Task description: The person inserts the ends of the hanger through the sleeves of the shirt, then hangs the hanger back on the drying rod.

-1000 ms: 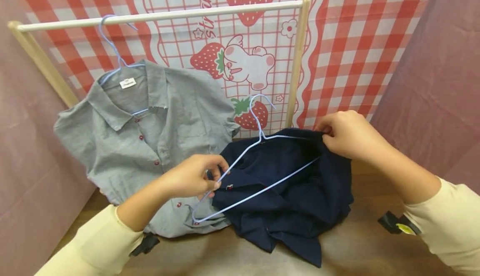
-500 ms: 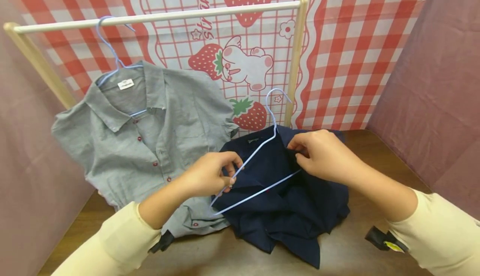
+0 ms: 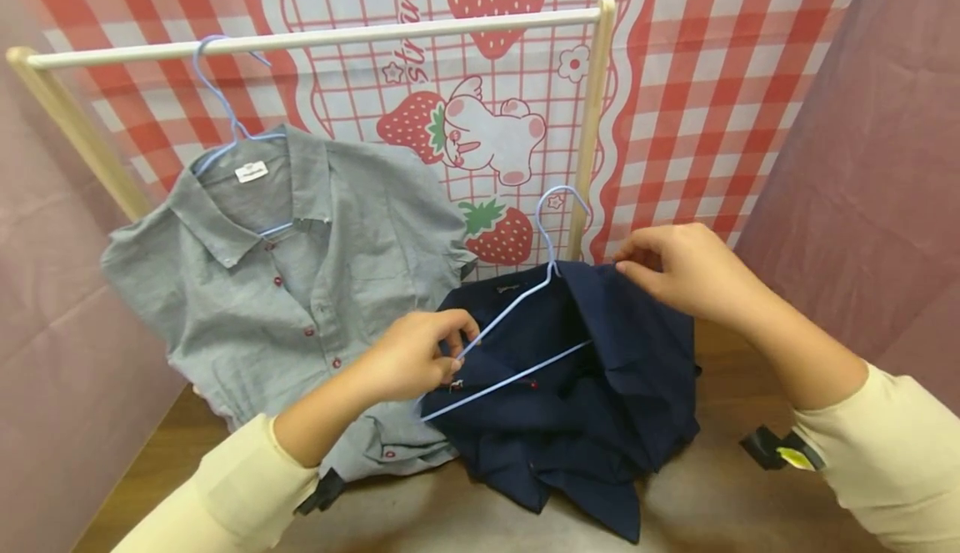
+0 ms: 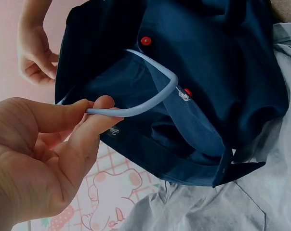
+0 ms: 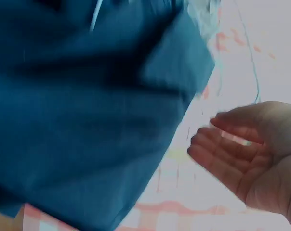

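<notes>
In the head view my left hand [image 3: 412, 354] pinches one arm of a light blue wire hanger [image 3: 507, 381] between thumb and fingers. The left wrist view shows that grip on the hanger [image 4: 136, 110] closely. Its other arm is hidden inside a navy shirt [image 3: 637, 361] with red buttons, and the hook stands up beside the collar. My right hand [image 3: 690, 268] is at the shirt's right shoulder. In the right wrist view, the right hand [image 5: 251, 149] has loosely bent fingers with nothing between them, apart from the navy shirt [image 5: 87, 130].
A grey short-sleeved shirt [image 3: 360, 261] hangs at left on another blue hanger [image 3: 234, 123], hooked over the white rack bar [image 3: 337, 37]. The wooden rack post [image 3: 588, 128] rises behind the navy shirt. Beneath lies a brown table [image 3: 390, 520]; a strawberry-print cloth [image 3: 705, 119] covers the back.
The hanger has moved right, its far arm deeper under the navy shirt. My right hand went left to the collar, then back right, letting go of the cloth, which now covers the hanger's right shoulder.
</notes>
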